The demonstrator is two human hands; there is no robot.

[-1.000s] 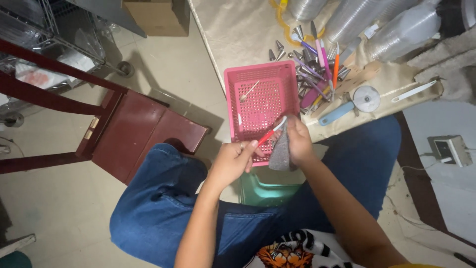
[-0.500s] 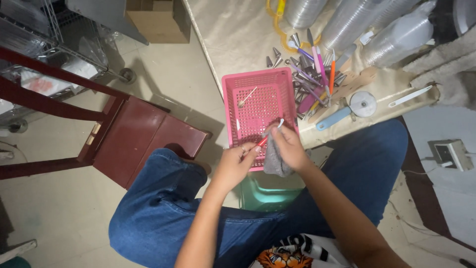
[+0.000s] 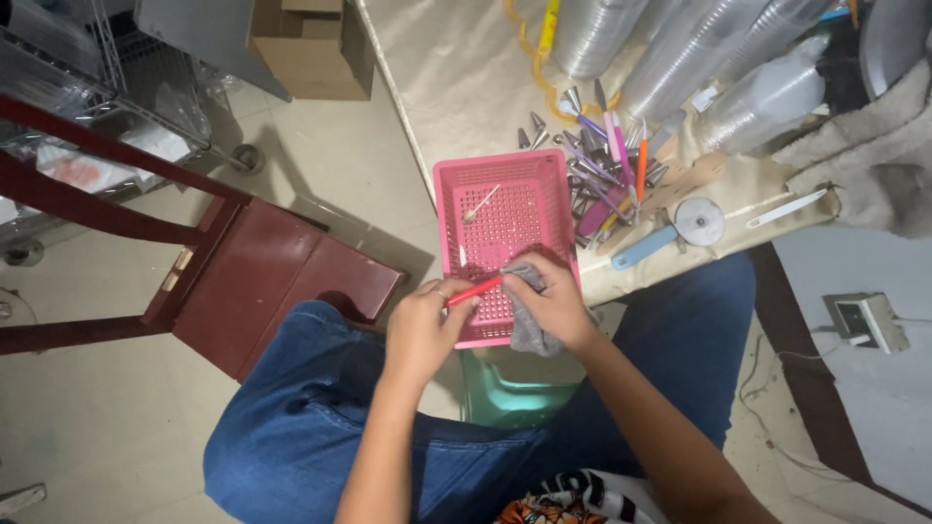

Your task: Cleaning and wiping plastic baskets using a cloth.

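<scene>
My left hand (image 3: 422,325) pinches the end of a thin red-handled tool (image 3: 474,290) and holds it level over the near end of a pink perforated basket (image 3: 544,189). My right hand (image 3: 555,299) grips a grey cloth (image 3: 529,335), which is wrapped around the tool's other end. One small utensil with a pale handle (image 3: 481,204) lies inside the basket. Both hands hover above my knees in blue jeans.
Several metal piping tips and coloured-handled tools (image 3: 602,160) lie on the cloth-covered table right of the basket, beside a pizza wheel with a blue handle (image 3: 670,233). Stacked clear cups (image 3: 680,49) stand behind. A dark red wooden chair (image 3: 233,281) is at left, a green stool (image 3: 510,393) under me.
The red tool has tipped from slanted to nearly level. My right hand with the cloth has slid along it toward the tip. The view has shifted slightly.
</scene>
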